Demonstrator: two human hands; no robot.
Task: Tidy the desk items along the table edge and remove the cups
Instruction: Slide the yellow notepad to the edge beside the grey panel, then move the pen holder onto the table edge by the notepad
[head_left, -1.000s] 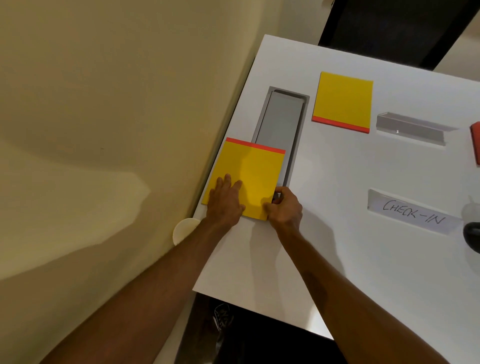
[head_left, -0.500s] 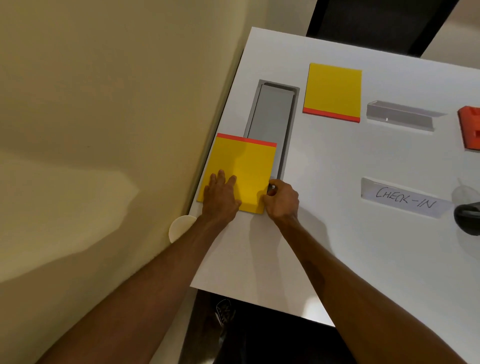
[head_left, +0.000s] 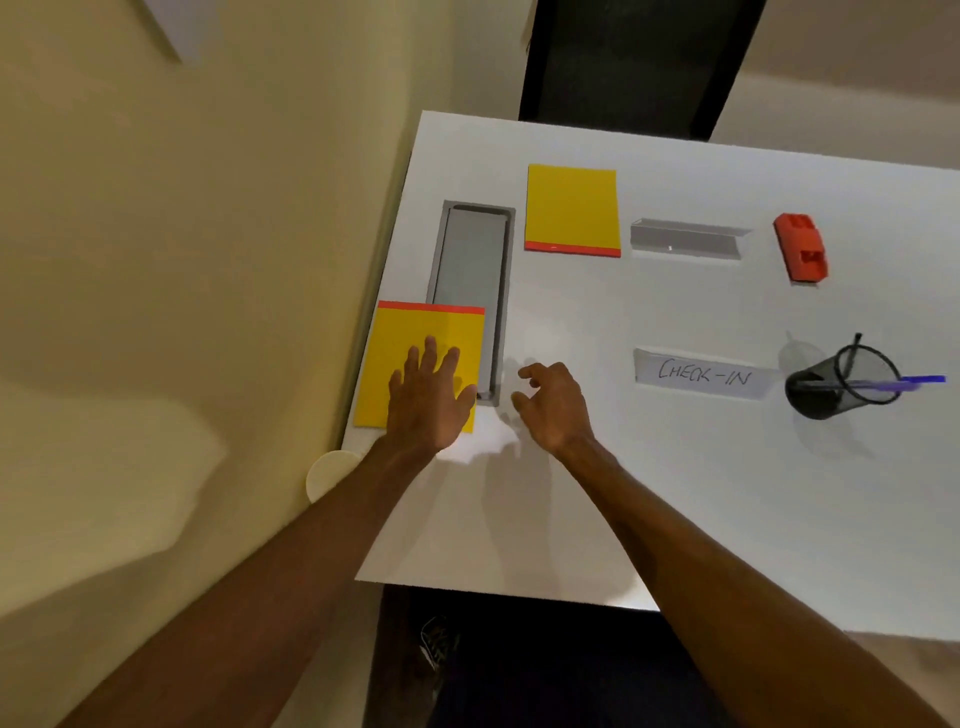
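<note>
We press the left hand (head_left: 429, 396) flat, fingers spread, on the near pad (head_left: 415, 343) at the tabletop's (head_left: 649, 493) left edge, half over the tray (head_left: 470, 260); squaring it there looks like the step in hand. The right hand (head_left: 551, 402) hovers beside it, loosely curled and empty. Next we likely reach for the far pad (head_left: 571, 208); the sign (head_left: 704, 371) reads "CHECK-IN".
</note>
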